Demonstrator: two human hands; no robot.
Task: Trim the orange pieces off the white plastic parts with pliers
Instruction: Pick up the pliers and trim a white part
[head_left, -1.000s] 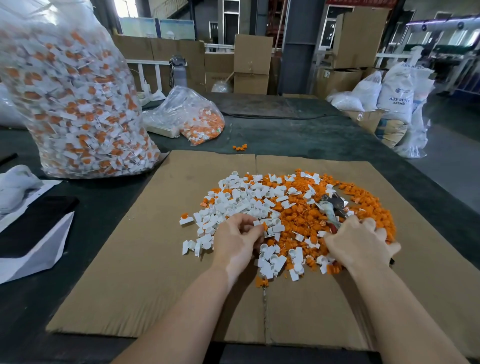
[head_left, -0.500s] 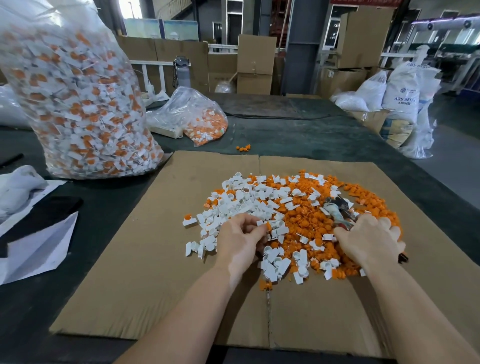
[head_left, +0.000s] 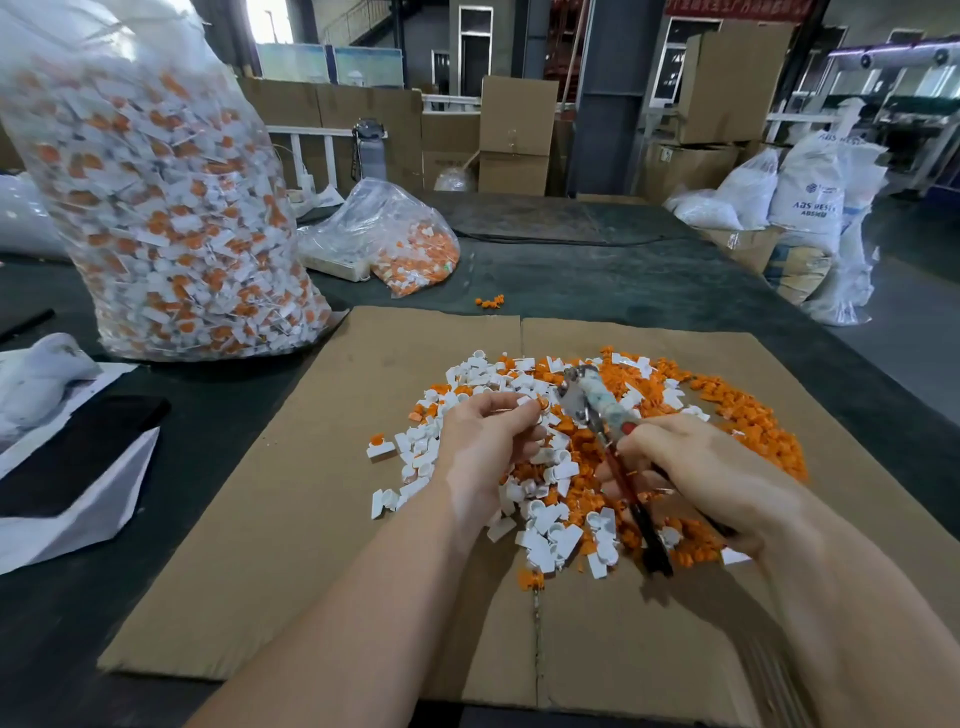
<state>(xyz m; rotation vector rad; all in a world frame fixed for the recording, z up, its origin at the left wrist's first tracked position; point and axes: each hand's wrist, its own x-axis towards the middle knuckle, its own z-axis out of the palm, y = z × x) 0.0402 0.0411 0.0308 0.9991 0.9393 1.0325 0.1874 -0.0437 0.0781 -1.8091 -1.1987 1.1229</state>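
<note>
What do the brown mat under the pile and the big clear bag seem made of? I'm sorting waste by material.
The flat brown mat looks like matte corrugated cardboard: a fold crease runs down its middle and the edges are rough. The big clear bag looks like thin glossy plastic film: it wrinkles, glints, and shows the white and orange parts inside.

Soft daylight, perhaps slight motion blur

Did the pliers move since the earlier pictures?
Yes. The pliers, held by the right hand, lifted off the pile and swung left toward the left hand.
</note>
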